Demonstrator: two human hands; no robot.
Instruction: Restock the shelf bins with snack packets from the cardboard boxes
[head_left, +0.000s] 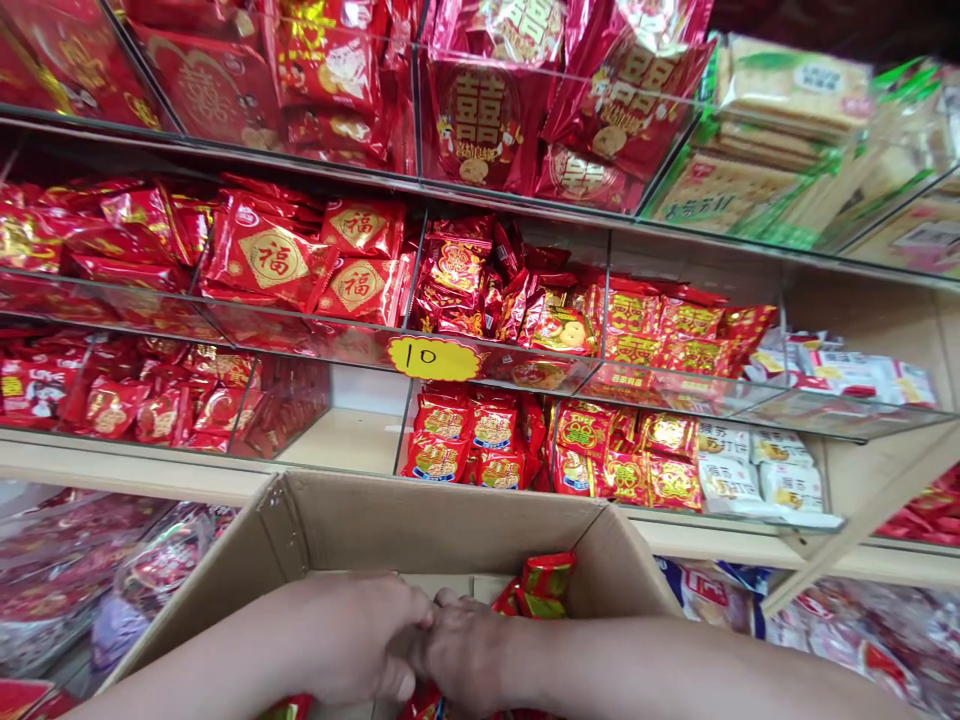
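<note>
An open cardboard box (420, 525) stands in front of the shelves, and both of my hands reach into it. My left hand (371, 635) comes in from the left with its fingers curled downward. Against it, knuckle to knuckle, is my right hand (469, 645), also curled. Whatever lies inside either grip is hidden by the hands. Beyond my right wrist a few red and gold snack packets (546, 582) rest in the box. More red wrapping (422, 703) peeks out just below the hands, and a packet edge (289, 708) shows under my left forearm.
Clear-walled shelf bins hold red packets (274, 250), green-trimmed cracker packs (795, 85) and small white packets (791, 485). A yellow tag (433, 358) reads 10. Below it is a bare shelf section (345, 435). Bagged goods (75, 560) flank the box on both sides.
</note>
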